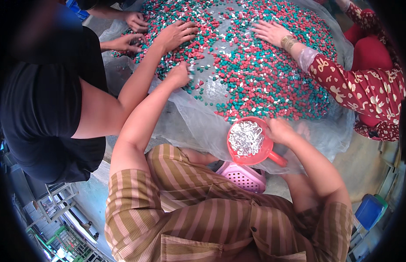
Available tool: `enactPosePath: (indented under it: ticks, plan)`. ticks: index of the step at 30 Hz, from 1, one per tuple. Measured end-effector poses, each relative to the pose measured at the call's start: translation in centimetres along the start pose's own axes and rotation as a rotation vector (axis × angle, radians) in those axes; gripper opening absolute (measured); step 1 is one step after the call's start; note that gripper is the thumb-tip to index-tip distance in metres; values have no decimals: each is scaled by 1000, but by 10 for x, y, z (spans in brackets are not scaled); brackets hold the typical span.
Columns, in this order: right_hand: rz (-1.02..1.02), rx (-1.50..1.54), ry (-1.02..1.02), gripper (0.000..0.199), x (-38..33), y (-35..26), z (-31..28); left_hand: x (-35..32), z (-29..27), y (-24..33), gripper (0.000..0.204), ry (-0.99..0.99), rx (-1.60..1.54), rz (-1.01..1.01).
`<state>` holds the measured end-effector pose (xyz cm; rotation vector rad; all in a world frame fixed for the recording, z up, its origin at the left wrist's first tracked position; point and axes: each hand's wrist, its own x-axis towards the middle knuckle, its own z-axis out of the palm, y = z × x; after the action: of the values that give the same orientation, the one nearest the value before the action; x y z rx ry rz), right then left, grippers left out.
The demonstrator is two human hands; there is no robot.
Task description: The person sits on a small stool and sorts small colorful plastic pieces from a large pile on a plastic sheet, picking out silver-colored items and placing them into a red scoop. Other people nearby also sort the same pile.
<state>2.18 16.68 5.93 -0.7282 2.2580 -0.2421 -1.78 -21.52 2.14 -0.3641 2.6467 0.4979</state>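
Note:
My left hand [179, 75] is closed, knuckles up, at the near left edge of a spread of small red, green and white pieces [273, 74]. Small white pieces [191, 70] show at its fingertips, blurred. Close in front of my body is a red plastic dipper [273, 148] with a short handle pointing to the lower right. Inside it lies a heap of white curled, hook-like pieces [246, 139]. My right hand [280, 130] grips the dipper's right rim, its fingertips partly hidden.
Clear plastic sheeting [198, 118] lies under the pieces. On the left, a co-worker in black has a hand [179, 36] on the pile; other hands [135, 22] work behind. A person in a red patterned sleeve [338, 78] reaches in from the right. A pink clog [244, 177] is below the dipper.

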Motion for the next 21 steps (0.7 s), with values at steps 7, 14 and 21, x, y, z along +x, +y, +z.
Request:
enactPosePath:
  ticks: [7,14,21]
  plan:
    - [32,-9,-50,26,-1,-4,-4,8,3,-3,24,109,-123,224]
    - [67,-21,-78,27,-3,-10,-11,-17,35,54,18,-1,-160,708]
    - [73,-40,-82,27,-2,-10,-7,-26,58,74,24,-84,90,758]
